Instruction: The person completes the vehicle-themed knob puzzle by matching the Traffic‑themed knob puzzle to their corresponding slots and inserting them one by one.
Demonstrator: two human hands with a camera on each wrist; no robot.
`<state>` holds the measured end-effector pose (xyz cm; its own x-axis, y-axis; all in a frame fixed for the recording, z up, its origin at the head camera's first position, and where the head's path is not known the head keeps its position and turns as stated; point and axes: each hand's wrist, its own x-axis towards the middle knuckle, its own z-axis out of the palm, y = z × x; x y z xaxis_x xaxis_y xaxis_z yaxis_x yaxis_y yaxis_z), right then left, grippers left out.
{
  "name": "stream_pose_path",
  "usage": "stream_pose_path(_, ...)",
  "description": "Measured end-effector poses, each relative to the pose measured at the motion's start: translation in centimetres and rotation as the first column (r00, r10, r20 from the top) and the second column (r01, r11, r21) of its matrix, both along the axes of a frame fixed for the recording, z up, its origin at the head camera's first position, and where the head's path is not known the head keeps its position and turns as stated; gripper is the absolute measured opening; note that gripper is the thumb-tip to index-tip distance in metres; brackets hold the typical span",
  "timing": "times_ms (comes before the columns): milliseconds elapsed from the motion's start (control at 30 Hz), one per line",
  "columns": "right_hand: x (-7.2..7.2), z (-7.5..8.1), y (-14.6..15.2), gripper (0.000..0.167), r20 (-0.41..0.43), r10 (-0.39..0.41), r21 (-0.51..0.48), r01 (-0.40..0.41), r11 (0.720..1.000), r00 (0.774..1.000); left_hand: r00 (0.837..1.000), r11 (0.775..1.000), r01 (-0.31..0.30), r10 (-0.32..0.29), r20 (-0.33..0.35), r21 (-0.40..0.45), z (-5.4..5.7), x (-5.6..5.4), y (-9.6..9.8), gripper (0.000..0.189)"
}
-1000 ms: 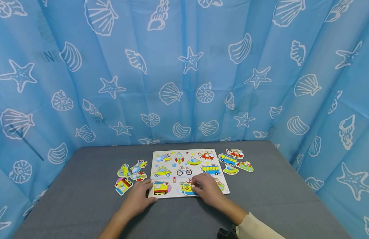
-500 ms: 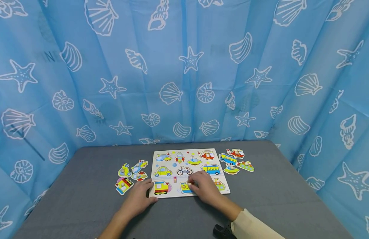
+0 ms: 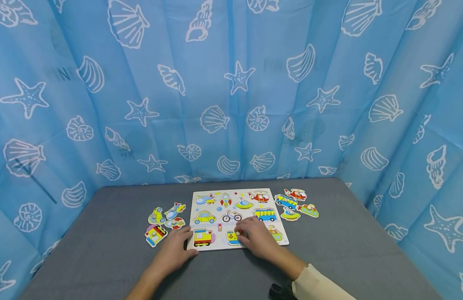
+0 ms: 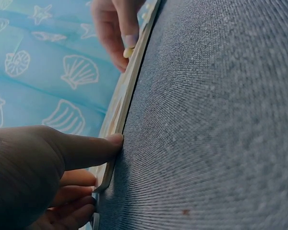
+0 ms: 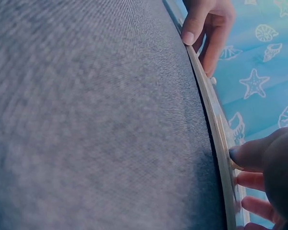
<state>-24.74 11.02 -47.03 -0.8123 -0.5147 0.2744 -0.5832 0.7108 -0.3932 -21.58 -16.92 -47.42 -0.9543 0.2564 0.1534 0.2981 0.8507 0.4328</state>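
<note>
A wooden knob puzzle board (image 3: 223,245) with printed vehicles lies on the grey table. My left hand (image 3: 173,246) holds its front left corner, the thumb on the front edge and the fingers along the left side. My right hand (image 3: 258,236) is over the front middle of the board and pinches the knob (image 4: 128,52) of a yellow and blue ship piece (image 3: 231,238) with an anchor on it. That piece lies at the ship's place in the front row, its right part hidden by the fingers. The left wrist view shows the knob between thumb and fingertips.
Left of the board lie a car piece (image 3: 156,216), an airplane piece (image 3: 175,211), a rocket piece (image 3: 174,223) and a train piece (image 3: 155,236). On the right are helicopter (image 3: 296,194), bus (image 3: 286,202), flying saucer (image 3: 290,214) and submarine (image 3: 308,210) pieces. A blue shell-patterned curtain (image 3: 231,91) hangs behind.
My right hand has moved the ship piece slightly left, from overlapping its printed place to lying over it. My left hand has stayed at the board's corner.
</note>
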Motion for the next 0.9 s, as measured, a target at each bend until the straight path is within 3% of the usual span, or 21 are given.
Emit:
stream_pose_path(367, -0.1, 0.2, 1.0, 0.012, -0.033, 0.036, -0.096, -0.039, 0.995, 0.999, 1.0, 1.0, -0.014, 0.014, 0.008, -0.002, 0.3, 0.2, 0.2, 0.059)
stream_pose_path(533, -0.4, 0.6, 1.9, 0.012, -0.014, 0.002, -0.145, -0.004, 0.989, 1.0, 1.0, 1.0, -0.016, 0.016, 0.014, -0.001, 0.3, 0.2, 0.2, 0.058)
stream_pose_path(900, -2.0, 1.6, 4.5, 0.011, -0.03, -0.092, -0.134, 0.087, 0.987, 0.995, 0.999, 1.0, -0.021, 0.021, 0.031, -0.005, 0.3, 0.1, 0.2, 0.058)
